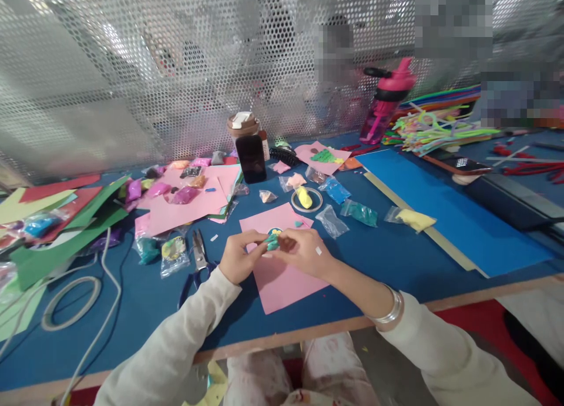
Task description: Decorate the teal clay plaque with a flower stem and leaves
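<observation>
My left hand (241, 256) and my right hand (306, 250) meet above a pink sheet of paper (286, 285). Between their fingertips is a small piece of teal modelling clay (272, 242), pinched from both sides. Just behind it on the sheet shows a dark blue and yellow piece (276, 231), partly hidden by my fingers. A little teal bit (298, 224) lies near the sheet's far edge. Beyond that, a yellow clay lump (304, 197) rests in a roll of tape (319, 201).
Scissors (200, 256) lie left of my left hand. Clay packets, including a teal one (359, 212), surround the sheet. A phone (251, 159) leans on a cup (242, 124). A blue board (449, 212) lies right; a white cable (112, 282) and tape roll (50, 309) left.
</observation>
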`<state>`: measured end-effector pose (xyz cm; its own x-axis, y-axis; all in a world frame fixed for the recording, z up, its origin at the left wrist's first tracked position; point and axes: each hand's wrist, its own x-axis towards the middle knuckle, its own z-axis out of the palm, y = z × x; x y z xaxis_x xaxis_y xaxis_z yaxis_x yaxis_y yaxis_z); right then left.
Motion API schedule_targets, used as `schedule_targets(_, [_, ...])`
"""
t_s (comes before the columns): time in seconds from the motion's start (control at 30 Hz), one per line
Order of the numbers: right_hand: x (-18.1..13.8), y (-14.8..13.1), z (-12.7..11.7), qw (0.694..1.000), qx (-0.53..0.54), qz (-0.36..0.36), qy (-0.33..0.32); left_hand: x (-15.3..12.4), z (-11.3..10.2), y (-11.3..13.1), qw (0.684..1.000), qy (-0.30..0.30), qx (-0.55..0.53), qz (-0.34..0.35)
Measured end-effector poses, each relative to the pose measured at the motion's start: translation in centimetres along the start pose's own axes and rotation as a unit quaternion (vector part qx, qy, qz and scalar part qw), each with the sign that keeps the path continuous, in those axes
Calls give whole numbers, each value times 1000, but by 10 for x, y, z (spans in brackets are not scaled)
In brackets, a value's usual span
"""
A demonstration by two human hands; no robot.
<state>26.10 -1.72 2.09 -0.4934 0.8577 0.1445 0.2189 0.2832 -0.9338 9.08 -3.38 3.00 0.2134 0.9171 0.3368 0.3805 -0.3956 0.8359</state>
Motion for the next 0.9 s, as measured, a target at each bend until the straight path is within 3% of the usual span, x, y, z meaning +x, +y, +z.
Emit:
schedule_targets(0.07, [0, -1, -3, 999, -22, -23, 2, 1, 1, -1, 999, -27, -34, -21])
schedule_targets(0.27, [-1, -12, -9, 996, -2, -50, -80, 1, 0, -3, 992, -89, -84, -35])
schedule_targets(0.6, [1, -5, -11, 992, -5, -49, -114, -3, -2, 7, 988, -151, -22, -29])
schedule_targets(0.73, [0, -9, -13, 990, 6, -26, -137, -4, -1, 7, 990, -141, 4, -21])
schedule_targets(0.9, [0, -10, -15, 978, 92, 12, -187, -1, -1, 3, 995, -81, 58, 9])
